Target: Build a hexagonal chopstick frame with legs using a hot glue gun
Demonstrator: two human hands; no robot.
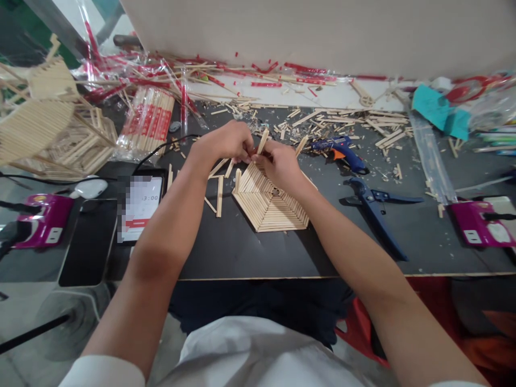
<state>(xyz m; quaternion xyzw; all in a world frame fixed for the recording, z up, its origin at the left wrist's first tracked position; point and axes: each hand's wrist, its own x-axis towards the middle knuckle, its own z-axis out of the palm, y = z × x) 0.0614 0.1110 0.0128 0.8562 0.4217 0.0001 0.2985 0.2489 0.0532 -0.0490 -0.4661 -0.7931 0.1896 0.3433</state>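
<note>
A hexagonal panel of wooden sticks [282, 219] lies on the dark table in front of me, with short sticks standing up at some of its corners. My right hand [281, 164] reaches over its far side, fingers closed around an upright wooden stick [263, 141]. Close beside it, my left hand [229, 142] has its fingertips pinched together at the panel's far left edge. What lies between those fingertips is hidden. Loose cut sticks [220, 196] rest left of the panel, partly under my left forearm.
A blue glue gun [342, 151] and a blue-handled cutter [373, 212] lie to the right. Stick scraps [322, 118] litter the back. At left are packed chopsticks [147, 121], a stick-built structure [60, 118], phones [89, 242] and a purple power strip [44, 220].
</note>
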